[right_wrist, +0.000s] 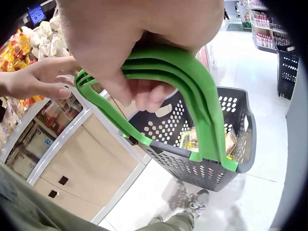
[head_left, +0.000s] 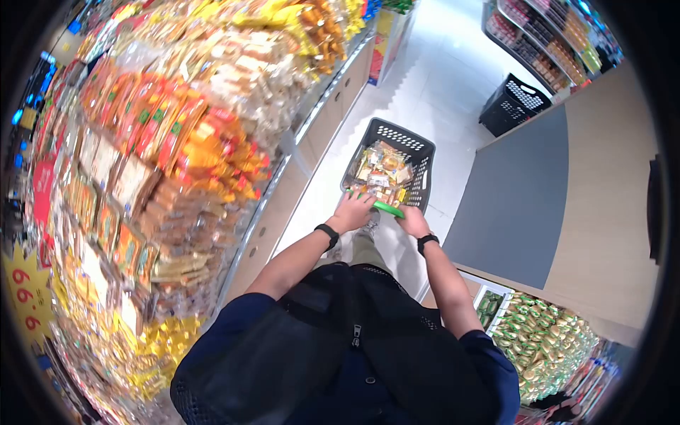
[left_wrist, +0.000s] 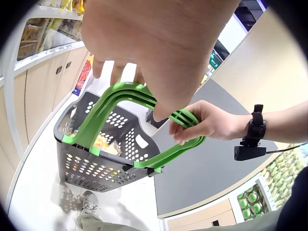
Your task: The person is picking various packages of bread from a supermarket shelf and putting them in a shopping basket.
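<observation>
A dark grey shopping basket (head_left: 423, 152) with perforated walls stands on the floor ahead of the person's feet, with several packaged foods (head_left: 382, 166) inside. Its green handle (left_wrist: 89, 122) is raised toward the person. My right hand (head_left: 413, 223) grips one end of this handle, fingers curled round it in the right wrist view. At the handle's other end is my left hand (head_left: 354, 211). The right wrist view shows that left hand (right_wrist: 41, 82) with fingers stretched out and thumb apart, right at the handle. Both wrists wear black bands.
Heaped packaged snacks (head_left: 156, 142) fill the display on the left, above wooden cabinet doors (right_wrist: 91, 159). A grey and wood counter (head_left: 517, 191) borders the right side. Another black basket (head_left: 513, 106) stands farther ahead by the shelves (head_left: 542, 42). White floor tiles (head_left: 446, 92) run between.
</observation>
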Available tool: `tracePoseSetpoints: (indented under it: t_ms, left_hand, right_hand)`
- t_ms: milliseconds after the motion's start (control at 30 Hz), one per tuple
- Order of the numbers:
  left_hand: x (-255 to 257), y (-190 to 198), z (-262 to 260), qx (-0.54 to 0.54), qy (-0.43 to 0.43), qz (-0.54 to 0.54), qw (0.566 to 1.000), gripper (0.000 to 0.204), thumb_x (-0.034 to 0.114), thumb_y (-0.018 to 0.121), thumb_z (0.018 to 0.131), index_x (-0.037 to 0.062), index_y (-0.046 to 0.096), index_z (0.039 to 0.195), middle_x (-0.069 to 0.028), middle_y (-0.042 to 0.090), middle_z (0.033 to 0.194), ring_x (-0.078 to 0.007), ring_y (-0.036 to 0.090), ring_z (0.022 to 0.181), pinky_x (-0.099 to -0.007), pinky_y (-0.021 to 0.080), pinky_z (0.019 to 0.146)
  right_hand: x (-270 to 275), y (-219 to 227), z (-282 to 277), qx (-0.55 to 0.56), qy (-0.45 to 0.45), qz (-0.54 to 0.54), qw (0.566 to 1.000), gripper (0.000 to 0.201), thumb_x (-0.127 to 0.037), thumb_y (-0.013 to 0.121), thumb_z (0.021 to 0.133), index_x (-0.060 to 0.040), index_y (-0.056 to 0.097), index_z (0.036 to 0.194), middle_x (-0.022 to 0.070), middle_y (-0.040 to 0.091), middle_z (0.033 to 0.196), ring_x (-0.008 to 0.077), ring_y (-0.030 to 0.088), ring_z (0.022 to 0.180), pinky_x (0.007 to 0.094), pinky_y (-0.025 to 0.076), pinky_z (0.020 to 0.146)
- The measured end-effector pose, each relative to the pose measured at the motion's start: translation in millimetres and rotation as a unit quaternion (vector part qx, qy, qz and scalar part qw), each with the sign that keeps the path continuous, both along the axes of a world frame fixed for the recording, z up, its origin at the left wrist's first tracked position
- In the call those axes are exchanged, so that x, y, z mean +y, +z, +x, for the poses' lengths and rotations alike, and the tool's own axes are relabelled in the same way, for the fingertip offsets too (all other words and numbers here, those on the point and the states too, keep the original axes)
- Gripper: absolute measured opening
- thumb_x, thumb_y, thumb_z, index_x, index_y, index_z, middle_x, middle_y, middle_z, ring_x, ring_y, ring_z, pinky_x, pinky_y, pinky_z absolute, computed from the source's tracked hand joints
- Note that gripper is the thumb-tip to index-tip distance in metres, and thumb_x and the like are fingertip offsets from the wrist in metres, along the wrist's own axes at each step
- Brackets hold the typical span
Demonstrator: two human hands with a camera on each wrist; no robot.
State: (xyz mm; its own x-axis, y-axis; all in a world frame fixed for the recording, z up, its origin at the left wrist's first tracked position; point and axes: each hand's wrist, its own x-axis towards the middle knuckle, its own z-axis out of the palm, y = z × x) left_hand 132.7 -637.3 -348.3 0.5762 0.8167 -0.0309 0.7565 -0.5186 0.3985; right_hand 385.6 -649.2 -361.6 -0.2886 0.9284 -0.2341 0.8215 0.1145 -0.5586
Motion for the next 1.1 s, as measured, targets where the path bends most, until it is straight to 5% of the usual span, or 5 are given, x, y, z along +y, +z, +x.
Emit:
tracePoseSetpoints:
  t_ms: [300,433,667,900,1100]
  left_hand:
    - [-113,3,-27,0.025,-0.031,-0.093,0.995,0.054,0.036,0.066,0.088,0.0131,0.049,0.135,-0.0076,0.056,0.13,-0.0298,0.049,0.127,-0.0585,0.037,0.103]
    - [-146,-27,-25,0.036,-0.013,-0.003,0.999,0.05,0.034,0.069,0.083,0.0094,0.057,0.125,-0.0121,0.059,0.124,-0.0337,0.054,0.12,-0.0549,0.045,0.095]
    - [-227,-22,-11,0.071,0.009,-0.116,0.991,0.048,0.03,0.066,0.083,0.005,0.057,0.123,-0.0152,0.065,0.114,-0.0341,0.059,0.112,-0.0483,0.049,0.091]
    - [-308,-39,-27,0.034,0.025,-0.062,0.997,0.03,0.026,0.068,0.085,0.0066,0.059,0.107,-0.0146,0.066,0.103,-0.0346,0.061,0.103,-0.0461,0.048,0.088]
    - [-355,-34,-41,0.06,0.004,-0.198,0.978,0.032,0.022,0.065,0.079,0.0046,0.066,0.106,-0.0191,0.07,0.088,-0.039,0.068,0.084,-0.0506,0.054,0.079]
  right_hand:
    - [-122,-4,-23,-0.058,-0.033,-0.037,0.997,0.026,-0.027,0.073,0.081,-0.0047,0.069,0.093,0.0237,0.068,0.081,0.043,0.066,0.083,0.0503,0.052,0.076]
    - [-153,-14,-27,-0.012,0.009,0.031,0.999,0.03,-0.032,0.073,0.08,-0.0057,0.071,0.094,0.0234,0.068,0.083,0.0428,0.066,0.083,0.0508,0.053,0.077]
    - [-238,-25,-34,0.052,-0.004,-0.006,0.999,0.028,-0.033,0.07,0.082,-0.0097,0.07,0.097,0.0202,0.069,0.085,0.0406,0.066,0.082,0.05,0.053,0.075]
    - [-321,-24,-43,0.039,-0.016,-0.038,0.998,0.024,-0.033,0.069,0.081,-0.0111,0.069,0.09,0.0179,0.07,0.086,0.0389,0.067,0.083,0.0505,0.052,0.074]
    - [-358,-23,-38,0.146,0.136,-0.187,0.962,0.054,-0.054,0.069,0.083,-0.0082,0.067,0.111,0.0194,0.07,0.096,0.0363,0.066,0.092,0.0461,0.048,0.08]
